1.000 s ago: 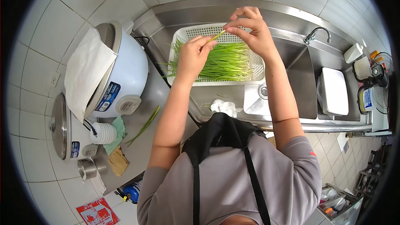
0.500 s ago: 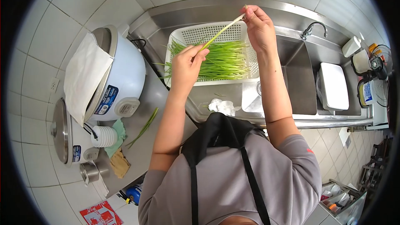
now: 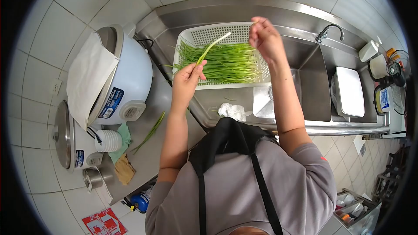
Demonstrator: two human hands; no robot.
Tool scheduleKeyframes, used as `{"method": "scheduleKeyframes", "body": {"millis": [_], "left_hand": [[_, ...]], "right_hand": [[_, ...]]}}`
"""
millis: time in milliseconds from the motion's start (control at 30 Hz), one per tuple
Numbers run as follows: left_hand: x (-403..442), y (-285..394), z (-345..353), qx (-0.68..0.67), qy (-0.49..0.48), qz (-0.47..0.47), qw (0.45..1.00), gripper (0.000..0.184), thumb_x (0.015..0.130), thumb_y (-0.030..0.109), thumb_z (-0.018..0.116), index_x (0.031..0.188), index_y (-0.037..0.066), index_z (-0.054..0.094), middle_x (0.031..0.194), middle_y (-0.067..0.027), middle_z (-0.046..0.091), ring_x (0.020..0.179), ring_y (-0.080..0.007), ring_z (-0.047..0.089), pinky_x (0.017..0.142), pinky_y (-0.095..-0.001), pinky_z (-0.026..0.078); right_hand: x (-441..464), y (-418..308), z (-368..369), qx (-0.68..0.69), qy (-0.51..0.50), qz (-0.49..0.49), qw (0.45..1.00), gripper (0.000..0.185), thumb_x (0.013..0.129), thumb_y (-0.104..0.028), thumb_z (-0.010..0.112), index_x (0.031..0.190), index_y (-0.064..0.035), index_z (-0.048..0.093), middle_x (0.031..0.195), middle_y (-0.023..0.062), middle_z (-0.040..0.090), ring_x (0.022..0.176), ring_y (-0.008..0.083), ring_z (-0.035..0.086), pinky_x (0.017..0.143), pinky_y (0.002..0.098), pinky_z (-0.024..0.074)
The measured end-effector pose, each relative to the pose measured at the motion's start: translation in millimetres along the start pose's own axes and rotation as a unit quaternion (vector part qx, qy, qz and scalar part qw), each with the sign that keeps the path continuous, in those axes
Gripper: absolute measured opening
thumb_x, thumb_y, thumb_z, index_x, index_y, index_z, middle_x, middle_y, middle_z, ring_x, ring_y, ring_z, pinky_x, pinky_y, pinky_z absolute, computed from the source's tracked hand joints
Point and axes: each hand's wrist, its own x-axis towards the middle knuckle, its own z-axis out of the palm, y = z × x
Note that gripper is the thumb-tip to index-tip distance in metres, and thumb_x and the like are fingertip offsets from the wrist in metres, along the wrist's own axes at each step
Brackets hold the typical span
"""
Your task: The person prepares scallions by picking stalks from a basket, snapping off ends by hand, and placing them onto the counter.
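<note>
My left hand (image 3: 188,78) is closed around the green part of a spring onion (image 3: 214,45), whose white end points up and to the right. Below it lies a white perforated basket (image 3: 209,86) with a thick layer of thin green stalks (image 3: 226,63). Over the basket's upper right corner is my right hand (image 3: 266,39), fingers curled together and slightly blurred. It is apart from the spring onion's white end. Whatever its fingertips pinch, if anything, is too small to make out.
The basket rests in a steel sink unit (image 3: 305,82) with a tap (image 3: 328,30). Crumpled white paper (image 3: 234,111) lies at the front. A rice cooker (image 3: 130,69) and loose green stalks (image 3: 150,132) are on the left counter. A lidded white container (image 3: 349,91) stands right.
My right hand has come away from the spring onion's white end and moved down a little. My left hand has shifted slightly down and left, still holding the stalk.
</note>
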Motion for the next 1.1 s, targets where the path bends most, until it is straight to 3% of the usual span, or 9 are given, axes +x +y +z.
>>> {"method": "scheduleKeyframes", "body": {"millis": [67, 133, 167, 267, 467, 633, 967, 1100], "left_hand": [[-2, -4, 0, -0.092, -0.027, -0.04, 0.995, 0.031, 0.091, 0.024, 0.05, 0.11, 0.0, 0.058, 0.07, 0.0011, 0.057, 0.05, -0.0008, 0.036, 0.044, -0.017, 0.029], [-2, -8, 0, -0.125, -0.044, -0.06, 0.989, 0.033, 0.092, 0.025, 0.049, 0.112, 0.0, 0.057, 0.072, -0.0007, 0.058, 0.051, -0.0018, 0.039, 0.046, -0.017, 0.031], [-3, -10, 1, -0.142, -0.051, -0.071, 0.986, 0.034, 0.092, 0.025, 0.048, 0.112, -0.001, 0.056, 0.073, -0.0016, 0.058, 0.052, -0.0022, 0.04, 0.047, -0.017, 0.032], [-4, -20, 6, -0.158, -0.066, -0.083, 0.982, 0.03, 0.091, 0.024, 0.05, 0.108, 0.0, 0.057, 0.078, -0.0044, 0.061, 0.056, -0.005, 0.047, 0.053, -0.0187, 0.041], [-7, -24, 7, -0.17, 0.016, -0.061, 0.983, 0.023, 0.089, 0.019, 0.054, 0.098, -0.002, 0.059, 0.085, -0.0093, 0.063, 0.072, -0.014, 0.061, 0.068, -0.0253, 0.05], [-7, -36, 8, -0.153, 0.045, -0.042, 0.986, 0.022, 0.089, 0.018, 0.054, 0.095, -0.003, 0.059, 0.084, -0.01, 0.064, 0.074, -0.0153, 0.063, 0.068, -0.0262, 0.051], [-11, -50, 4, -0.131, 0.081, 0.004, 0.988, 0.022, 0.09, 0.018, 0.053, 0.094, -0.004, 0.057, 0.087, -0.0119, 0.064, 0.079, -0.018, 0.064, 0.071, -0.0268, 0.051], [-12, -41, -5, -0.069, 0.089, -0.029, 0.993, 0.022, 0.09, 0.018, 0.053, 0.094, -0.003, 0.057, 0.087, -0.0109, 0.064, 0.08, -0.0164, 0.063, 0.072, -0.0252, 0.05]], "right_hand": [[-17, 16, 21, -0.044, 0.033, 0.123, 0.991, 0.015, 0.09, -0.015, 0.048, 0.102, -0.0077, 0.053, 0.066, -0.0047, 0.043, 0.051, 0.0046, 0.035, 0.044, 0.018, 0.0265], [-31, 32, 36, -0.059, -0.049, 0.188, 0.979, 0.018, 0.089, -0.02, 0.051, 0.103, -0.0092, 0.054, 0.059, -0.0083, 0.031, 0.047, 0.0029, 0.027, 0.042, 0.0185, 0.0212], [-36, 38, 43, -0.072, -0.066, 0.209, 0.973, 0.02, 0.087, -0.02, 0.056, 0.103, -0.0084, 0.055, 0.058, -0.0093, 0.033, 0.045, 0.0023, 0.026, 0.041, 0.0184, 0.0209], [-39, 52, 58, -0.158, -0.076, 0.193, 0.965, 0.015, 0.084, -0.018, 0.06, 0.094, -0.0067, 0.059, 0.058, -0.0084, 0.042, 0.045, 0.0015, 0.029, 0.041, 0.0185, 0.0213], [-40, 73, 62, -0.244, -0.102, 0.133, 0.955, 0.011, 0.082, -0.016, 0.063, 0.083, -0.0048, 0.063, 0.06, -0.0058, 0.05, 0.05, 0.001, 0.035, 0.044, 0.019, 0.0258], [-43, 78, 65, -0.351, -0.115, 0.093, 0.925, 0.012, 0.079, -0.011, 0.064, 0.077, 0.0003, 0.062, 0.057, -0.0012, 0.05, 0.054, 0.0052, 0.041, 0.049, 0.0231, 0.0345], [-48, 74, 70, -0.432, -0.12, 0.095, 0.889, 0.016, 0.078, -0.012, 0.065, 0.074, 0.0023, 0.061, 0.055, 0.0059, 0.054, 0.05, 0.0099, 0.043, 0.048, 0.0271, 0.037], [-48, 73, 61, -0.462, -0.147, 0.099, 0.869, 0.016, 0.077, -0.013, 0.065, 0.073, 0.0017, 0.06, 0.058, 0.0087, 0.056, 0.051, 0.0129, 0.048, 0.05, 0.0284, 0.0388]]}}
